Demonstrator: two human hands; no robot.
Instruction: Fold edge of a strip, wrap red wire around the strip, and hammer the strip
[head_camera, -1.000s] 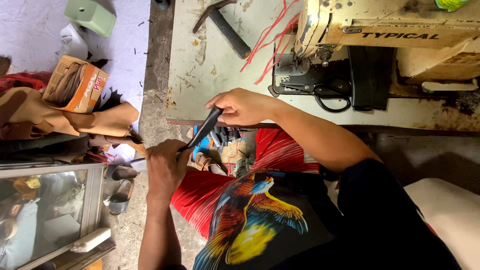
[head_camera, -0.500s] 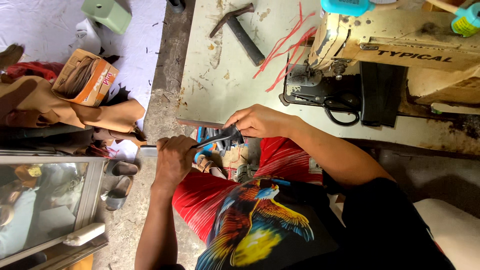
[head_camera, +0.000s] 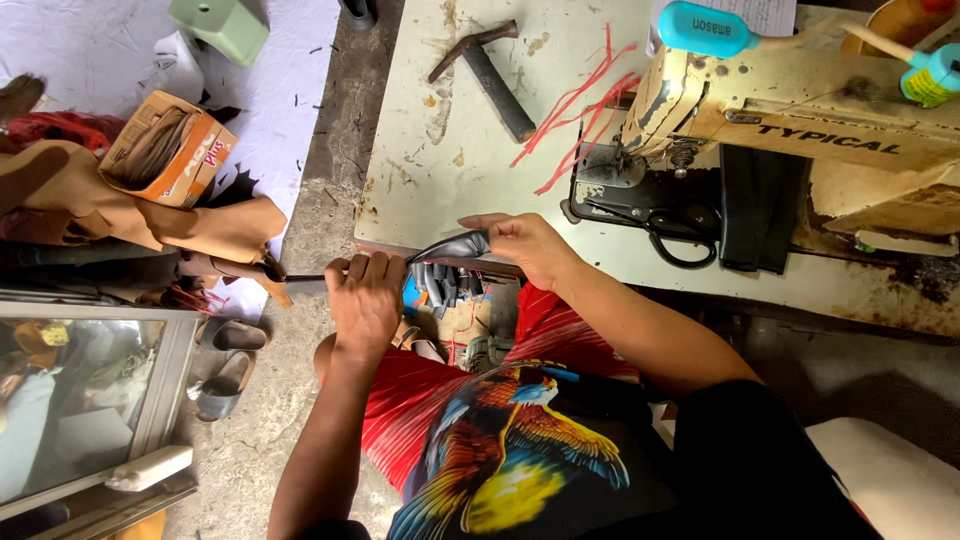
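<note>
My left hand (head_camera: 365, 300) is closed around a black leather strip (head_camera: 452, 247) at the front edge of the sewing table (head_camera: 440, 150). A thin dark end sticks out to the left of the fist. My right hand (head_camera: 525, 245) pinches the strip's other end just over the table edge. The strip runs almost level between both hands. Under it hangs a bundle of dark strips (head_camera: 445, 285), partly hidden by my hands. Below are my lap in red cloth and a shirt with a bird print.
On the table lie a hammer (head_camera: 480, 65), red strips (head_camera: 575, 110), black scissors (head_camera: 665, 230) and a cream sewing machine (head_camera: 800, 130) with a teal bottle (head_camera: 705, 28) on top. On the floor at left: a cardboard box (head_camera: 170, 150), brown leather pieces (head_camera: 80, 205), sandals (head_camera: 225, 360), a glass cabinet (head_camera: 80, 400).
The strip was slanted between my hands; now it lies nearly level at the table edge. My left hand has risen toward the table and my right hand has drawn in closer.
</note>
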